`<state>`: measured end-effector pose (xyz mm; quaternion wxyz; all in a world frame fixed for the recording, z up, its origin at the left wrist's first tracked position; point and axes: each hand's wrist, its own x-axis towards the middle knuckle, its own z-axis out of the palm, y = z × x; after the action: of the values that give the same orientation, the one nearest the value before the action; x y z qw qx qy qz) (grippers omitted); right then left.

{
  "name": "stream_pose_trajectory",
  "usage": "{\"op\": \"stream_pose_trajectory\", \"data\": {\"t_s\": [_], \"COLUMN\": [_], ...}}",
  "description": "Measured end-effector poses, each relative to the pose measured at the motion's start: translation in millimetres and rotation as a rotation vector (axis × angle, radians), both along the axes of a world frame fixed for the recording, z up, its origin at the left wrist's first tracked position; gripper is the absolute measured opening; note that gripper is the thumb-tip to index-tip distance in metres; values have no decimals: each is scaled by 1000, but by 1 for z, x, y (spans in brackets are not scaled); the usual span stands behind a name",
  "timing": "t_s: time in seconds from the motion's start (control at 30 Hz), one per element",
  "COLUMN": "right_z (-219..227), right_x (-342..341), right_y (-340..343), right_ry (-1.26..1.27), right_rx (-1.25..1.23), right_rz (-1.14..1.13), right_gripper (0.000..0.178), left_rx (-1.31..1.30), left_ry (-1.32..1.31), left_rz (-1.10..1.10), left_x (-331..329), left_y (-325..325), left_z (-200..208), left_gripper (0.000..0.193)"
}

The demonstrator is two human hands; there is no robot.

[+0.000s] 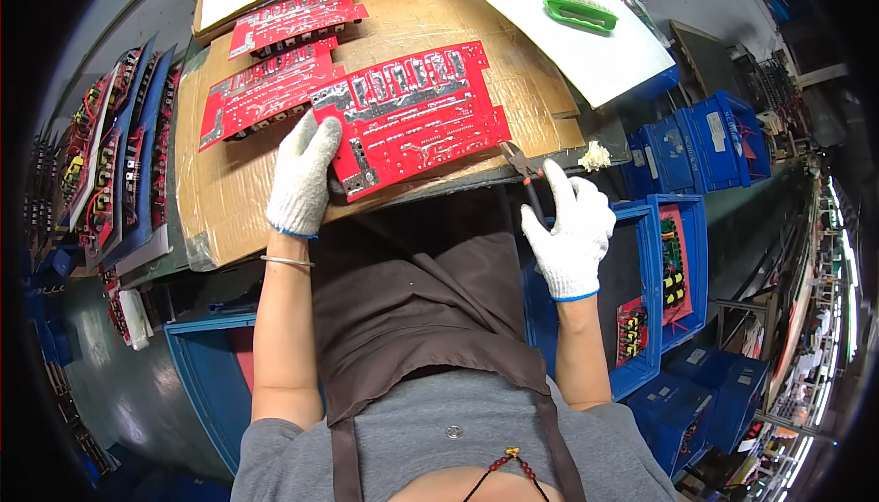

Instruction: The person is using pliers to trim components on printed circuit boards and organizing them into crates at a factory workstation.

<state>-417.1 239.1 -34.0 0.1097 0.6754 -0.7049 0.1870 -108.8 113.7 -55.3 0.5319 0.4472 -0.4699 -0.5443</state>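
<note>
Dark red beads on a black cord (499, 463) hang nearest the camera, over the neck of a grey short-sleeved shirt (403, 420) and a dark brown cloth apron (417, 319). Ahead of them, the left hand in a white knitted glove (304, 172) pinches the left edge of a flat red circuit board with silvery solder patches (417, 108), thumb along its near left corner; the fingers beneath are hidden. The board lies between the two hands, tilted, solder side up, above a brown cardboard sheet (215, 218).

The right hand in a matching white glove (572, 232) is curled around small metal cutters with red and dark handles (534, 193), their tips at the board's lower right corner. Whether the blades are spread or pressed together, I cannot tell.

Beyond the left grip lie two similar red boards (298, 21) (275, 87); beyond the right one, a green-handled brush (581, 13) on a white sheet (604, 72), with a pale crumbly clump (595, 156) just past the fingers.

The step in hand looks like trimming leads on the solder side. Next, I judge, the left grip should stay steady while the right aligns the blades and squeezes, clear of the board's surface.
</note>
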Motion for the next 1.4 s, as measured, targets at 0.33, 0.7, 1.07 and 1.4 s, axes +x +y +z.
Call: {"op": "stream_pose_trajectory", "data": {"t_s": [0.33, 0.7, 1.07, 1.4], "right_z": [0, -17, 11, 18], "right_x": [-1, -6, 7, 20], "right_y": [-2, -2, -16, -34], "right_ry": [-12, -492, -220, -166], "right_rx": [4, 41, -45, -72], "right_rz": [9, 30, 98, 100], "right_gripper": [66, 51, 58, 58], "left_rx": [3, -30, 20, 9], "left_ry": [-15, 25, -27, 14], "left_rz": [-13, -10, -20, -19], "left_x": [1, 1, 2, 4], "left_y": [0, -1, 2, 0], "left_z": [1, -1, 1, -4], "left_gripper": [43, 41, 42, 46]}}
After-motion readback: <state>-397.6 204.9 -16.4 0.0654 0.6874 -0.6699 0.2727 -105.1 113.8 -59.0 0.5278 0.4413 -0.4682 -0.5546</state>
